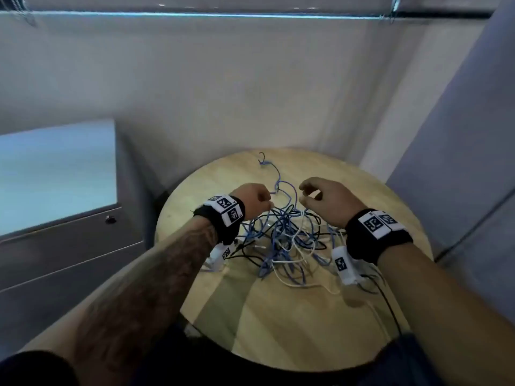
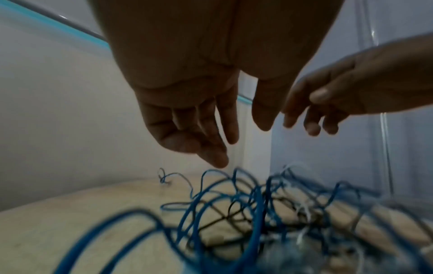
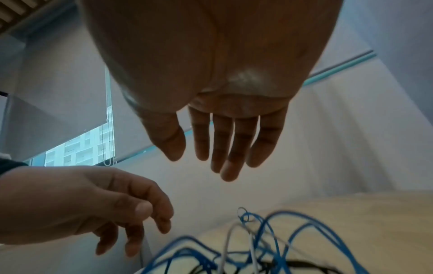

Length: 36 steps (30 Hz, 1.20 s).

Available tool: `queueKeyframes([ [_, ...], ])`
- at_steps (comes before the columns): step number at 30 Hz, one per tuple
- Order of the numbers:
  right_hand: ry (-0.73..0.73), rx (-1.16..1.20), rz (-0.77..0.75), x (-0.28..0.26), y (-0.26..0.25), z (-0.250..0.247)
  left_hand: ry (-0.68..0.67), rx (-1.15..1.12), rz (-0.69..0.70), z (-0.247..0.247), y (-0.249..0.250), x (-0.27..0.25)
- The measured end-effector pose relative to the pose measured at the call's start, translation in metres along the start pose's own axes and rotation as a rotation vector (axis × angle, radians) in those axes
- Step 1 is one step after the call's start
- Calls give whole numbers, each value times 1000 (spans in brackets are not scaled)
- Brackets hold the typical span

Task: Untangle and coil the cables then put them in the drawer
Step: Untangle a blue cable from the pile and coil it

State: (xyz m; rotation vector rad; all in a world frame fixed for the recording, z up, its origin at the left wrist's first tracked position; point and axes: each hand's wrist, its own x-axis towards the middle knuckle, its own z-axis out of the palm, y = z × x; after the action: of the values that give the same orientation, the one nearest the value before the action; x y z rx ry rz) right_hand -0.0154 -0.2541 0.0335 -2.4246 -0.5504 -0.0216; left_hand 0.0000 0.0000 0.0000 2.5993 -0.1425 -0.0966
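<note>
A tangle of blue, white and black cables (image 1: 281, 235) lies in a heap on the round wooden table (image 1: 292, 330). One blue cable end (image 1: 264, 162) trails off toward the far edge. My left hand (image 1: 259, 201) hovers over the heap's far left side, and my right hand (image 1: 310, 195) hovers over its far right. The left wrist view shows the left hand (image 2: 234, 142) with relaxed, spread fingers just above the blue loops (image 2: 234, 204), holding nothing. In the right wrist view the right hand (image 3: 211, 159) is likewise loose and empty above the cables (image 3: 257, 246).
A grey drawer cabinet (image 1: 69, 246) with a small lock (image 1: 110, 219) stands to the left of the table, its drawers closed. White walls meet in a corner behind the table, and a grey panel (image 1: 459, 176) rises on the right. Bare wood shows at the table's near side.
</note>
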Motion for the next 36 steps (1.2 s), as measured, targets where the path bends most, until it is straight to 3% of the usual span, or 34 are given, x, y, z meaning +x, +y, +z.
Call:
queueKeyframes([
  [3,-27,-14,12,6,10,33,-39,-1,-144,31,-22,8],
  [5,-68,-23,19,8,16,56,-82,-60,-168,39,-27,8],
  [11,-27,-96,28,28,41,75,116,-271,-29,17,-17,14],
  [16,-80,-159,-33,42,39,86,155,-401,28,14,-9,1],
  [20,131,-189,-90,42,26,60,271,-347,65,22,-4,-11],
  [24,289,112,-39,38,-1,21,215,-287,240,40,13,-19],
  [29,534,456,111,34,0,-34,289,-426,126,28,-15,-10],
  [33,490,698,220,29,9,-40,319,-446,154,13,-17,-10],
  [36,404,660,203,31,-3,-16,184,-601,94,10,9,-18],
])
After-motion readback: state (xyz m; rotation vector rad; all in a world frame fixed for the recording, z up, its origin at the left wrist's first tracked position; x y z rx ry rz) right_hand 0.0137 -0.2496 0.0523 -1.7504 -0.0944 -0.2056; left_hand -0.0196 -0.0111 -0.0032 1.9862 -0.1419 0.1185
